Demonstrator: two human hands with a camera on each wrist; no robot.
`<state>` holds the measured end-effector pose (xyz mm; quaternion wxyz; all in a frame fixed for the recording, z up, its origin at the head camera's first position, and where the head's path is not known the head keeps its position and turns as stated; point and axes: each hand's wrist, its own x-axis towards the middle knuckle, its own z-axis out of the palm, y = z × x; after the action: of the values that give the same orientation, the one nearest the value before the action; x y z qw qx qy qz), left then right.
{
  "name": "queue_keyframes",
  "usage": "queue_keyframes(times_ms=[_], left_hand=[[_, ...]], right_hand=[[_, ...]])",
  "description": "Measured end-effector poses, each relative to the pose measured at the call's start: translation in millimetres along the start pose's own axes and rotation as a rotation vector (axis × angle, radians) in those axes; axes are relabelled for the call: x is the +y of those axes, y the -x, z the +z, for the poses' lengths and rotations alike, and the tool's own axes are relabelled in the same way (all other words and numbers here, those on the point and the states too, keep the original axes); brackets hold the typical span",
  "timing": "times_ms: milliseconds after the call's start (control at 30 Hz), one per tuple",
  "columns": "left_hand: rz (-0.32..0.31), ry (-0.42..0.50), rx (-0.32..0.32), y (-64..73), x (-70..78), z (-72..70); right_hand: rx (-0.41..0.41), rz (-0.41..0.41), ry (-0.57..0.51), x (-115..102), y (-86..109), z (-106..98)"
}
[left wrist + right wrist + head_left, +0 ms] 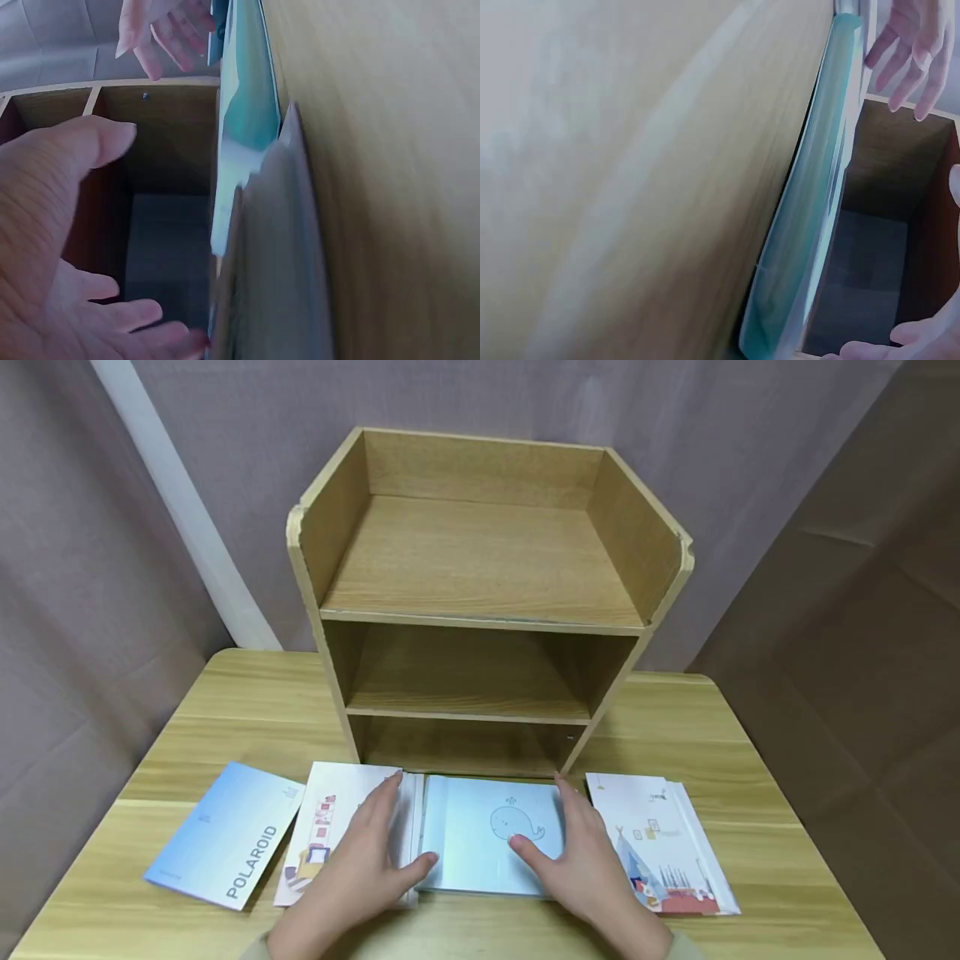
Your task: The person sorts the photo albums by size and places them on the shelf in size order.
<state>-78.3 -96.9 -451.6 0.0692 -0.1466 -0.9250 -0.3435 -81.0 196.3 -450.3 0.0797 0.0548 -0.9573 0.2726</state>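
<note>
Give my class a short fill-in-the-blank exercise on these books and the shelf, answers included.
In large letters, the leftmost book reads ____.
Between the left hand and right hand, the pale blue book shows a drawn ____.
Counting its open top, the wooden shelf has ____ levels.

Missing words: POLAROID; whale; three.

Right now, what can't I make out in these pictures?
- Head view: faint print on the bluish rectangular POLAROID booklet, too small.
- Head view: part of the white rectangular illustrated book, hidden by the left hand.
- Right wrist view: much of the right hand, cut off at right.
</note>
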Motion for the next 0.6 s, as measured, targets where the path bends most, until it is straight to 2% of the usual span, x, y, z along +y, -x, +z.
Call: queue_keyframes(times_ms=[133,300,600], left_hand=[[-0.045,0.061,-0.031,0.5,3.6,6.2],[-0.101,0.111,-0.080,0.8,7.8,14.2],[-0.173,0.255,-0.119,2.4,13.2,16.9]], right_hand=[[-0.049,0.089,-0.087,-1,4.1,1],[-0.097,0.143,-0.125,0,7.2,1],[-0.138,0.152,-0.108,1,8.0,4]])
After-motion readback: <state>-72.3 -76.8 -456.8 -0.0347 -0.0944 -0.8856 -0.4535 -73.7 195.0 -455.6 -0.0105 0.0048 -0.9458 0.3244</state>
